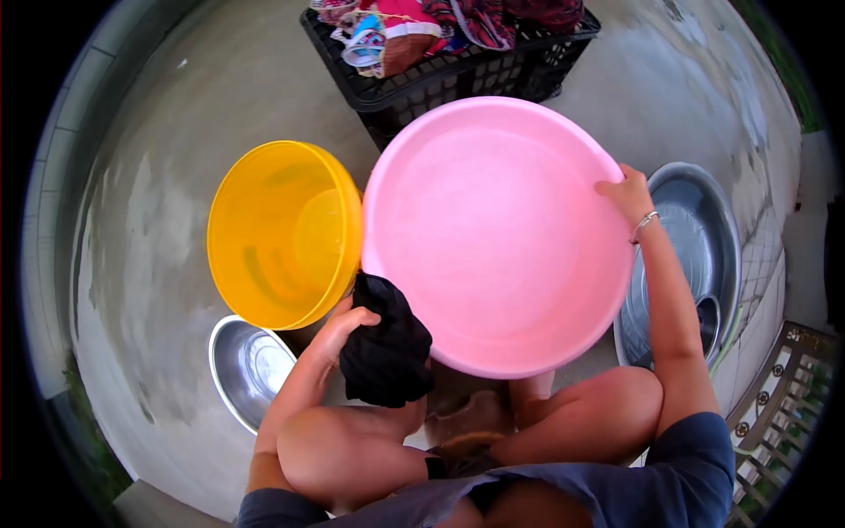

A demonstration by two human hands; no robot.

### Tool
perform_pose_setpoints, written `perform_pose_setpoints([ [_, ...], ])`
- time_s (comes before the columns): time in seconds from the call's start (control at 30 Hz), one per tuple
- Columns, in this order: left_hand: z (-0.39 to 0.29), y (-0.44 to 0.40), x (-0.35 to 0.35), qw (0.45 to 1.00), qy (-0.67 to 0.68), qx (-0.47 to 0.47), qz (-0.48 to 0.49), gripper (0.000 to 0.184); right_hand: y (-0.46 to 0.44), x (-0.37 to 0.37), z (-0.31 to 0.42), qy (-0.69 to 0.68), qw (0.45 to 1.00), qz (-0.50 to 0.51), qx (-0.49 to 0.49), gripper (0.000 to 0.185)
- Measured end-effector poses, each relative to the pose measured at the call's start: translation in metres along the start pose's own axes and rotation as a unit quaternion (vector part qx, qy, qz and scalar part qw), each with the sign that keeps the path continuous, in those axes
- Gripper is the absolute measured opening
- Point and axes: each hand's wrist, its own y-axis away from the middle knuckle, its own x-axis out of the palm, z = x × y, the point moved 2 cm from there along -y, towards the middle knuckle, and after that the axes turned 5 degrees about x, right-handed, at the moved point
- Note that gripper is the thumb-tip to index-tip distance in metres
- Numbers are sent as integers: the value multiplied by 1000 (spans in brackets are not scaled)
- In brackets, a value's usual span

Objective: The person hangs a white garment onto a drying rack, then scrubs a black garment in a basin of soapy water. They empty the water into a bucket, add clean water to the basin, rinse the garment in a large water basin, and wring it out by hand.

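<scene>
My right hand (628, 195) grips the rim of a large pink basin (502, 238) on its right side, thumb over the edge. The basin's inside faces me and holds nothing that I can see. My left hand (345, 329) is closed on a bunched black cloth (385, 345), which hangs by the basin's lower left rim. Just beyond that hand, a yellow tub (286, 233) stands against the basin's left side, its opening turned toward me.
Patterned clothes (466, 22) fill a black plastic crate (458, 110) beyond the basin. A small metal bowl (251, 370) sits at left. To the right are a large metal basin (691, 224) and a slatted bench (775, 414). The concrete floor (150, 255) looks wet in patches.
</scene>
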Motion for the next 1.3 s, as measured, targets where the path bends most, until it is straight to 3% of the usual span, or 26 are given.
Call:
perform_pose_setpoints([
  [0.4, -42, 43, 46, 995, -54, -22, 86, 60, 38, -101, 86, 46, 998, -32, -30, 39],
  [0.47, -49, 52, 52, 987, -91, -9, 135, 60, 43, -113, 108, 61, 996, -43, -48, 38],
  [0.63, -48, 69, 43, 987, -30, 15, 160, 58, 57, -132, 162, 129, 987, -23, -88, 35],
  [0.9, -52, 92, 25, 986, 47, 66, 147, 57, 56, -121, 248, 242, 960, -1, -140, 35],
  [0.97, -54, 95, 20, 983, 101, 85, 127, 58, 55, -112, 275, 331, 930, -1, -158, 36],
  [1.1, -54, 93, 6, 977, 140, 93, 128, 57, 57, -92, 319, 358, 912, -16, -199, 39],
  [1.17, -45, 94, -2, 977, 151, 108, 103, 54, 73, -86, 337, 439, 866, -62, -230, 45],
  [1.3, -36, 87, -15, 964, 210, 87, 135, 51, 85, -74, 375, 502, 841, -38, -200, 53],
])
